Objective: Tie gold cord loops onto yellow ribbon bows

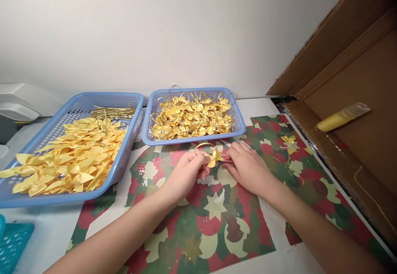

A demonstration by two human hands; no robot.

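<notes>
My left hand [186, 172] and my right hand [248, 166] meet over the patterned paper, just in front of the smaller blue basket [238, 130]. Between their pinched fingers is one yellow ribbon bow [214, 157] with a thin gold wire loop [203, 145] rising from it on the left side. My left fingers are closed on the loop end of the bow. My right fingers pinch its other side, along with what looks like a thin dark tool, too small to make out. Both forearms stretch in from the bottom edge.
The smaller basket holds several bows with gold loops. A larger blue basket [46, 131] on the left holds plain yellow bows and gold wires [113, 111]. One loose bow [288, 139] lies on the red-green paper [217, 224]. A cardboard box [356, 79] with a yellow tube [341, 117] stands right.
</notes>
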